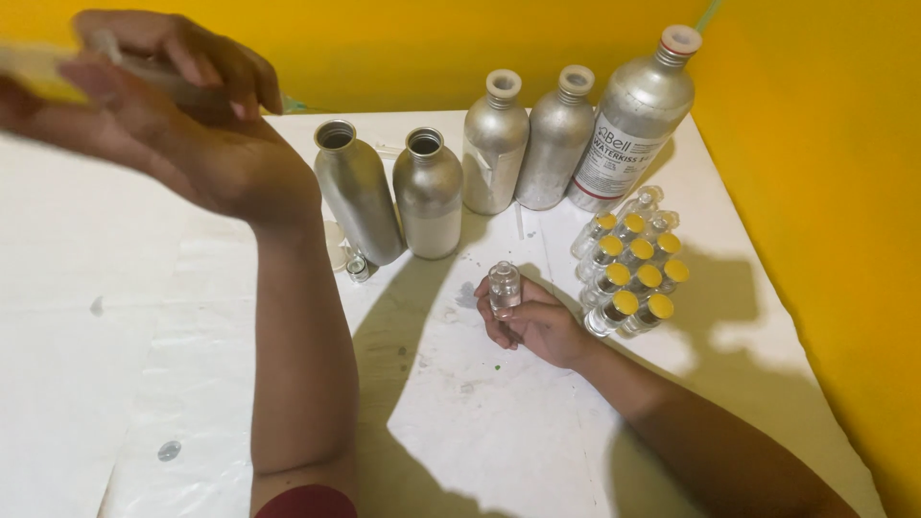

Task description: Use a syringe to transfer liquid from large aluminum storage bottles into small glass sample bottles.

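A white-covered desk (pixel 480 432) sits in a yellow-walled corner. At its back stand five aluminium bottles: the tallest labelled bottle (pixel 633 120) and two capped bottles (pixel 528 139) on the right, and two open bottles (pixel 393 192) nearer the middle, uncapped so their necks are within reach. Beside them, a cluster of yellow-capped vials (pixel 633 273) lies packed together, apart from the working spot. The left hand (pixel 182 115) is raised, fingers closed around a blurred, syringe-like tool (pixel 153 67). The right hand (pixel 532 321) rests on the desk, fingers clamped on a small clear vial (pixel 505 286), holding it upright and steady with its mouth facing up.
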